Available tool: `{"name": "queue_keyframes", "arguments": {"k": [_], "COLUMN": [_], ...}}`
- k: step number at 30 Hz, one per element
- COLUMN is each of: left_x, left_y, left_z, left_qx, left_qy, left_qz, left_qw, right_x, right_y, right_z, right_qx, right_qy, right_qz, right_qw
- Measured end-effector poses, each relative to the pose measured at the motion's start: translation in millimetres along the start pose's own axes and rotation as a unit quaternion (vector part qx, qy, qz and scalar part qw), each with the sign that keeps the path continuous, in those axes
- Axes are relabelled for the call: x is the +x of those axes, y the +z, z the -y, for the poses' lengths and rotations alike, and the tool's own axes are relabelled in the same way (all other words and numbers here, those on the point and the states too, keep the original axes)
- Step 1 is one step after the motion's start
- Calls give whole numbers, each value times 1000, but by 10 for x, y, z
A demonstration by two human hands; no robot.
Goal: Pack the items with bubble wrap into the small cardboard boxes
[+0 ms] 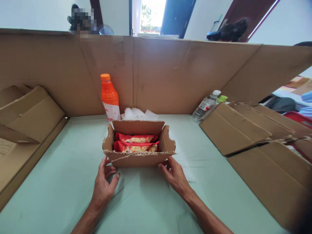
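Note:
In the middle of the table sits an open cardboard box [141, 161] with rough-cut edges. Inside it, red snack packets [133, 147] lie one behind another. My left hand [104, 183] is at the box's near left corner, fingers apart and curved, the fingertips close to the cardboard. At the near right corner is my right hand [175, 174], its fingers spread against the lower edge of the box, some tips hidden behind it. Neither hand grips anything that I can see.
An orange-capped bottle [110, 97] and crumpled white plastic [138, 113] stand behind the box. A clear water bottle [206, 105] leans at the back right. Cardboard panels [156, 71] wall the pale green table [146, 208], with flaps [268, 175] at the right and left.

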State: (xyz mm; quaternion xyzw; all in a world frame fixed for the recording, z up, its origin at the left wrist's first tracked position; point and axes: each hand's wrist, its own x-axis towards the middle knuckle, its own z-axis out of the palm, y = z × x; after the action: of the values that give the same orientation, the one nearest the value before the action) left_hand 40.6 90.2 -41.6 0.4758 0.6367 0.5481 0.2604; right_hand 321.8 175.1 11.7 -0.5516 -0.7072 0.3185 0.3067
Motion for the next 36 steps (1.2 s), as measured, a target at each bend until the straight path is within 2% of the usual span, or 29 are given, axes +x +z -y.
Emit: {"name": "queue_keyframes", "arguments": {"k": [2,6,14,20,28,36], "left_x": [-4,33,88,86,95,113], "left_y": [6,-3,-54,-68,-60,-62], "left_z": [44,76,39,25,57,80], "left_qx": [-59,-85,-94,-72,-56,-49], "left_qy": [9,23,16,16,43,64], "left_qz": [36,97,144,150,152,147], "left_qw": [998,991,985,986,986,986], "right_x": [92,246,173,122,136,132], "right_y": [33,113,341,470,449,483], "right_z": [17,36,-111,-230,-295,-288], "right_qx": [13,27,94,142,154,162], "right_qy": [2,-4,13,11,9,19], "right_qz": [-6,-11,-20,-47,-31,-43], "right_qw": [1000,1000,995,989,987,986]}}
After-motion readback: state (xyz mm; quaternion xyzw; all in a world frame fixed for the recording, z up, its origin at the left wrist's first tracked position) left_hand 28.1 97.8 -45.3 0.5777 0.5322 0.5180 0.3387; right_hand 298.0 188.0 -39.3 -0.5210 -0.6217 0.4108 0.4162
